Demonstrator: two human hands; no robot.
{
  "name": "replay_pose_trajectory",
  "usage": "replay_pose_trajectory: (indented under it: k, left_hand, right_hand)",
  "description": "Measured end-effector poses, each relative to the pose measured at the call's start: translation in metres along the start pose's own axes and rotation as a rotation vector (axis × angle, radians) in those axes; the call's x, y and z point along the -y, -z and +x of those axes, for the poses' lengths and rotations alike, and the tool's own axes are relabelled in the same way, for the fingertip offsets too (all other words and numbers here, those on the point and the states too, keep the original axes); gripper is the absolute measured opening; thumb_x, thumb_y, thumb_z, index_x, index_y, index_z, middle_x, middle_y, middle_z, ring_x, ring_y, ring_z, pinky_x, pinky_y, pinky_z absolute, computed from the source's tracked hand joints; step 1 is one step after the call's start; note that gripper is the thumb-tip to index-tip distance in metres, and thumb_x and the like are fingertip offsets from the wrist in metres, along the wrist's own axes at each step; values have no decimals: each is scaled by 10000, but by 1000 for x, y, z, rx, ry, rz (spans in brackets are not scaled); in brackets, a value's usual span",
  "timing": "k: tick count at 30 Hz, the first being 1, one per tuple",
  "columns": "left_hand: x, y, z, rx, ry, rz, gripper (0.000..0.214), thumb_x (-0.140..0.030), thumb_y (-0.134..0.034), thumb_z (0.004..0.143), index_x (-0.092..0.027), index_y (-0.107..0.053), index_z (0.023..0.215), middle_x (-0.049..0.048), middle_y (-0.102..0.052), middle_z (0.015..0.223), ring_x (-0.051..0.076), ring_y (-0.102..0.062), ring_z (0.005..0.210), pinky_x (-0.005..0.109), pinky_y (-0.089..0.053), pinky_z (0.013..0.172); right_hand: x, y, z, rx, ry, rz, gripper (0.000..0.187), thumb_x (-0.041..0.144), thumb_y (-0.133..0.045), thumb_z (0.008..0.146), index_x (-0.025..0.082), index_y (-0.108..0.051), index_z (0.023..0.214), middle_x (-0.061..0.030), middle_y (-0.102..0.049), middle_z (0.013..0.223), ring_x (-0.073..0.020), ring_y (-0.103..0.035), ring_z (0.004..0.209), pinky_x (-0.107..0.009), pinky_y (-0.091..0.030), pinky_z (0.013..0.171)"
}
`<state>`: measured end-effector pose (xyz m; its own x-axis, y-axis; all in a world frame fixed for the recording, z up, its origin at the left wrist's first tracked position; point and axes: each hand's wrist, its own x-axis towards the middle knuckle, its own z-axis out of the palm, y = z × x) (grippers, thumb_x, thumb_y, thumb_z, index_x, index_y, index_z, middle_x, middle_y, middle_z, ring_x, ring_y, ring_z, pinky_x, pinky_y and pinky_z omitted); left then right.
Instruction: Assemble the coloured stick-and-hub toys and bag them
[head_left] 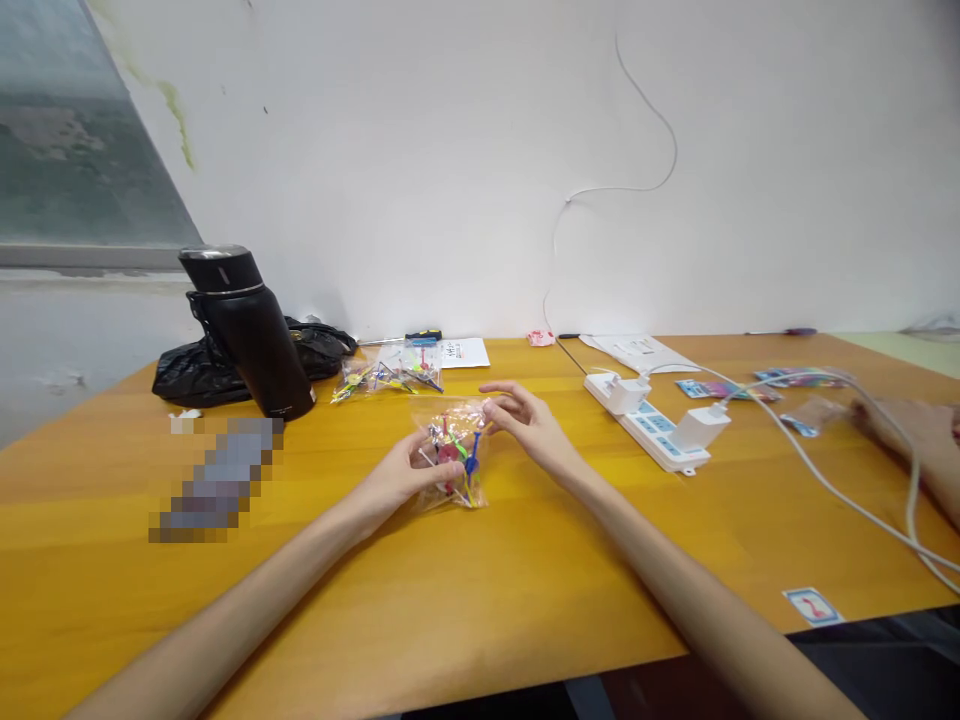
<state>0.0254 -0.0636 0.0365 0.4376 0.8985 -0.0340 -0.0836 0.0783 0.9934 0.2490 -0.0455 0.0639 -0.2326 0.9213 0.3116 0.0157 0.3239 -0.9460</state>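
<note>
A small clear plastic bag [459, 440] is held a little above the wooden table, in front of me. Inside it are several small colourful plastic pieces in red, green, blue, white and yellow. My left hand [409, 468] grips the bag's left side, its thumb lying across the front and its other fingers behind. At the bag's upper right corner is my right hand [529, 425], thumb and fingertips closed on the edge, with the index finger stretched out above. Similar clear bags of colourful pieces [390, 375] lie farther back on the table.
A black bottle [251, 340] stands left, before a black plastic bag [187, 370]. A blurred-out object [217, 485] lies nearer. To the right are a power strip [652, 430] with chargers, white cables [817, 460], colourful packets [724, 390] and another person's hand [900, 430].
</note>
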Motion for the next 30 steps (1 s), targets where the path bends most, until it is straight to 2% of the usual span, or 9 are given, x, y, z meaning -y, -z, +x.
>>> replay_pose_trajectory:
  k: [4, 7, 12, 16, 20, 22, 26, 30]
  left_hand:
    - [-1, 5, 3, -133, -79, -24, 495, -378, -854, 749, -168, -698, 1170, 122, -745, 1172, 253, -707, 1020, 376, -525, 951]
    - [-4, 8, 5, -168, -99, -26, 498, -394, -860, 733, -154, -706, 1141, 123, -754, 1141, 244, -715, 983, 374, -538, 939]
    - [-5, 12, 9, -191, -83, -57, 545, -393, -898, 675, -156, -678, 1114, 119, -766, 1116, 267, -727, 1004, 418, -542, 979]
    - [-1, 11, 11, -189, -101, -42, 621, -394, -891, 694, -186, -632, 1219, 127, -716, 1266, 294, -678, 1164, 466, -482, 1082]
    - [4, 9, 12, -70, -146, -72, 538, -403, -810, 804, -241, -612, 1277, 97, -633, 1407, 276, -599, 1297, 449, -428, 1148]
    - [6, 11, 12, -75, -115, -135, 475, -434, -764, 845, -234, -618, 1250, 100, -610, 1430, 271, -613, 1281, 450, -440, 1139]
    - [11, 15, 14, -120, -20, -149, 478, -492, -772, 813, -161, -641, 1132, 159, -681, 1298, 280, -704, 1117, 473, -461, 1106]
    - [13, 17, 15, -105, -14, -153, 431, -487, -762, 817, -164, -646, 1077, 150, -714, 1229, 276, -716, 1082, 457, -474, 1080]
  right_hand:
    - [-10, -12, -6, 140, -106, 35, 490, 490, -721, 872, 245, -561, 1266, -76, -685, 1177, -195, -698, 982, -353, -577, 872]
    - [-18, -26, -13, 228, -151, 10, 516, 453, -770, 842, 252, -571, 1274, -82, -678, 1256, -214, -691, 1060, -378, -556, 950]
    - [-25, -38, -19, 186, -140, 8, 449, 441, -748, 862, 229, -596, 1227, -85, -714, 1216, -238, -705, 1075, -396, -552, 962]
    - [-27, -37, -15, 150, -143, 3, 470, 464, -747, 852, 230, -612, 1236, -79, -732, 1186, -239, -719, 1043, -384, -556, 948]
    - [-27, -29, -7, 84, -153, 49, 481, 498, -759, 813, 207, -648, 1179, -74, -744, 1151, -240, -716, 1024, -379, -549, 944]
    - [-28, -20, -1, 17, -165, 93, 472, 491, -772, 788, 205, -662, 1147, -63, -744, 1141, -230, -705, 1029, -363, -541, 943]
    - [-33, 4, 9, -146, -200, 142, 354, 437, -771, 772, 209, -686, 1028, -30, -736, 1098, -199, -676, 1053, -295, -529, 905]
    - [-37, 26, 15, -257, -238, 214, 335, 401, -759, 760, 204, -690, 1022, -23, -733, 1050, -182, -680, 973, -277, -524, 865]
